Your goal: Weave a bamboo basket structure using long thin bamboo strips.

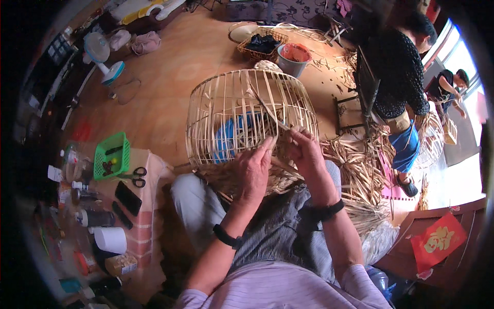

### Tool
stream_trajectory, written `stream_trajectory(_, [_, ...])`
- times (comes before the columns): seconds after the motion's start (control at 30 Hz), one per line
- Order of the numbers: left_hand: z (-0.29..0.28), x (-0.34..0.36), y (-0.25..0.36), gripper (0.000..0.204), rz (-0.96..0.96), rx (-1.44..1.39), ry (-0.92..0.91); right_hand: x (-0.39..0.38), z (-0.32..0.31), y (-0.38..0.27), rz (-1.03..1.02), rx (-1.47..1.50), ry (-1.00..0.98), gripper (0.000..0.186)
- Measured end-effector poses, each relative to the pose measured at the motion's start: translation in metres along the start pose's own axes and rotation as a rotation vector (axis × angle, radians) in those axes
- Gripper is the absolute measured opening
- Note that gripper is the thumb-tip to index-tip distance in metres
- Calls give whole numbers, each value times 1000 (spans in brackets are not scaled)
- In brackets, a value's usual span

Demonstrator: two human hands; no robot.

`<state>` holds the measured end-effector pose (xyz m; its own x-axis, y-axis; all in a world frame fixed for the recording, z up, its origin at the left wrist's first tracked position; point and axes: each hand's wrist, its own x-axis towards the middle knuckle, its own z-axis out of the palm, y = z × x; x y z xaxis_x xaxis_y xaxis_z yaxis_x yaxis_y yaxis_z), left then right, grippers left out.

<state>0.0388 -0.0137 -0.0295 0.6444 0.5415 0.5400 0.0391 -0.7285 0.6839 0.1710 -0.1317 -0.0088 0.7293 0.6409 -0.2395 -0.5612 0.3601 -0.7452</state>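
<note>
An openwork basket (206,116) of pale upright strips and thin hoops stands in front of my knees, with blue material (222,139) seen through its bars. At its near side, my left hand (252,172) pinches a pale strip (273,139) between thumb and fingertips. My right hand (307,152), just to the right, is closed on a long dark-edged strip (268,110) that slants up and left across the basket. The two hands are close together but apart. Loose woven ends hang below them over my lap.
Dry strips (355,167) lie heaped to my right. On the left, a table (141,216) bears a green basket (126,154), scissors (138,177), a phone (128,199) and bottles. A bucket (293,64) and wire basket (242,49) stand beyond; another person (399,77) sits at right.
</note>
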Motion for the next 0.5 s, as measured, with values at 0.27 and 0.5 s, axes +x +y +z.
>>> stream_trajectory(0.27, [-10,10,22,29,-105,-33,-118,-39,-9,8,-62,-13,-36,15])
stream_trajectory(0.5, [-20,13,27,30,-163,-77,-198,-47,-14,8,-25,40,-44,12])
